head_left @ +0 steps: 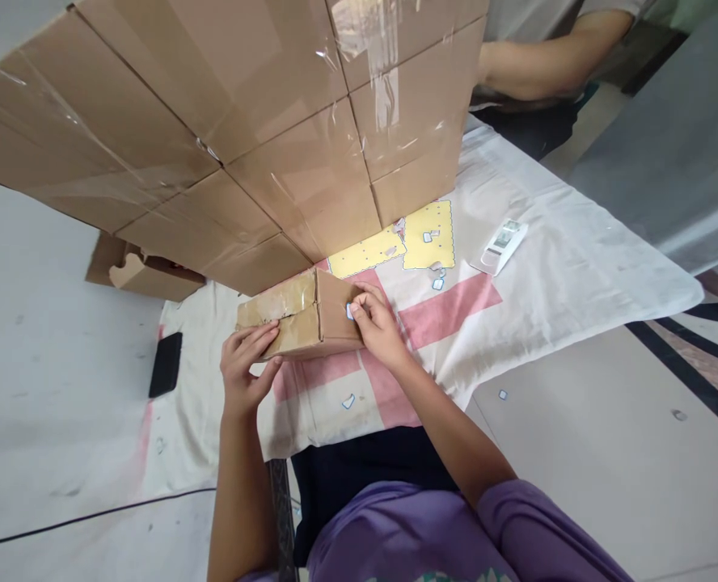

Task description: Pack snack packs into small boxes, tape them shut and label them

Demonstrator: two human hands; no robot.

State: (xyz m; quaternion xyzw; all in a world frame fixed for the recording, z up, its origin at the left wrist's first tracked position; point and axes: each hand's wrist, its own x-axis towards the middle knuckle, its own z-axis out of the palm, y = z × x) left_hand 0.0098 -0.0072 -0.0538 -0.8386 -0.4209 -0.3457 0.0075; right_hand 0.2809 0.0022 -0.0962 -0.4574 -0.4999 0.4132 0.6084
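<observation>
A small brown cardboard box (310, 311), taped along its top, rests on a white cloth with pink bands (553, 267). My left hand (247, 368) lies on the box's left end, its fingers stretched flat against the cardboard. My right hand (378, 325) is at the box's right face, fingers pinched on a small white sticker (349, 310) pressed to the cardboard. Two yellow sticker sheets (428, 234) lie just beyond the box, with loose stickers (437, 284) scattered beside them.
A stack of large taped cartons (225, 121) fills the upper left. A white label tool (504, 242) lies on the cloth to the right. A black phone (166, 364) sits at the left. Another person's arm (541, 69) rests top right. A torn carton piece (134, 271) lies behind.
</observation>
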